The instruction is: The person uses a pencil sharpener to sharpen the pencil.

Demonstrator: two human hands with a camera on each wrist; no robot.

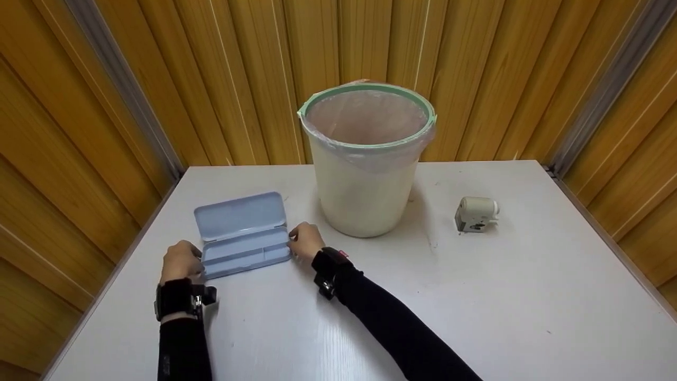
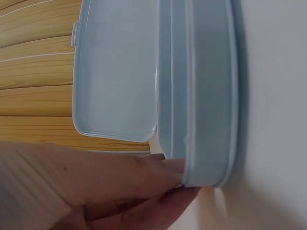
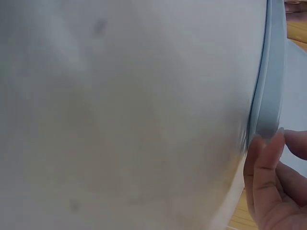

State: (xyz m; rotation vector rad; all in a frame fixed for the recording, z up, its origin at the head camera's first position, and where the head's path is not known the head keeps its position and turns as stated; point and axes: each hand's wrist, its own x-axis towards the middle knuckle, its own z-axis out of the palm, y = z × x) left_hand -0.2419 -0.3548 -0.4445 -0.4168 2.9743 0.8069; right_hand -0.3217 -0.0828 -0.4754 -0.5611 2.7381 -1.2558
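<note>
A light blue pencil case (image 1: 246,254) lies on the table with its lid (image 1: 240,217) hinged back, away from the person. Its tray has a long compartment and shorter sections. At the case's left end, my left hand (image 1: 181,260) pinches the corner; in the left wrist view the thumb (image 2: 168,167) lies on the end wall's edge with fingers below. My right hand (image 1: 307,242) grips the opposite short end between thumb and fingers, as the right wrist view shows at the case's edge (image 3: 271,96). Both wrists carry black straps with cameras.
Behind the case, to its right, stands a tall cream bin (image 1: 367,196) with a green rim and clear liner. Further right sits a small beige device (image 1: 476,214) with a round white knob. Wood-patterned panels (image 1: 254,79) enclose the white table (image 1: 423,317) at the back and sides.
</note>
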